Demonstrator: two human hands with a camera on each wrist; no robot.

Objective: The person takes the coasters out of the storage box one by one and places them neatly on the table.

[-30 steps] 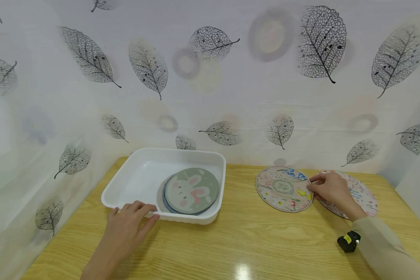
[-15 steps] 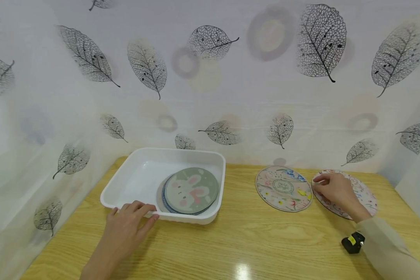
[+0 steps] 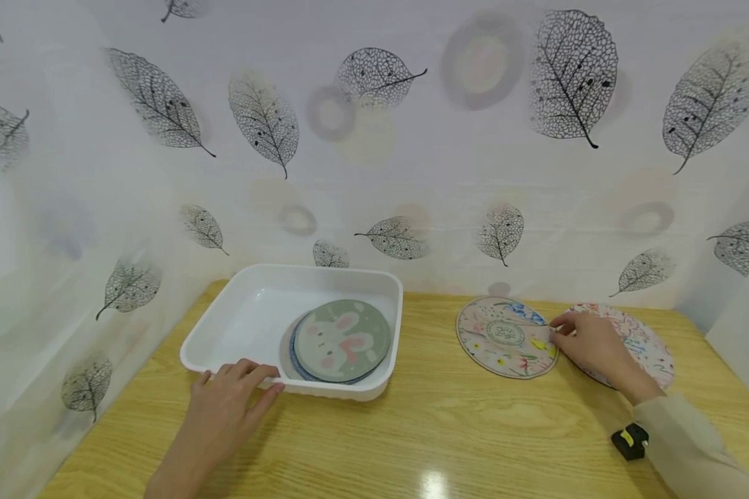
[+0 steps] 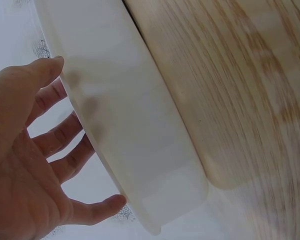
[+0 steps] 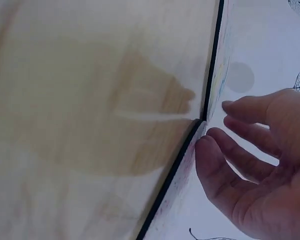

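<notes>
Left hand (image 3: 231, 398) grips the near rim of the white tub (image 3: 237, 329), at left. Right hand (image 3: 596, 346), half-curled with thumb and fingertips apart, is at the meeting edges of the left floral mat (image 3: 504, 334) and right floral mat (image 3: 652, 350), partly covering the latter; hold not seen. Rabbit mat (image 3: 342, 339) tops a stack inside the tub. Leaf-print curtain (image 3: 406, 173) borders the table's (image 3: 443, 423) far side.

Round patterned mats (image 3: 505, 355) lie flat near a white tray (image 3: 243, 326).
</notes>
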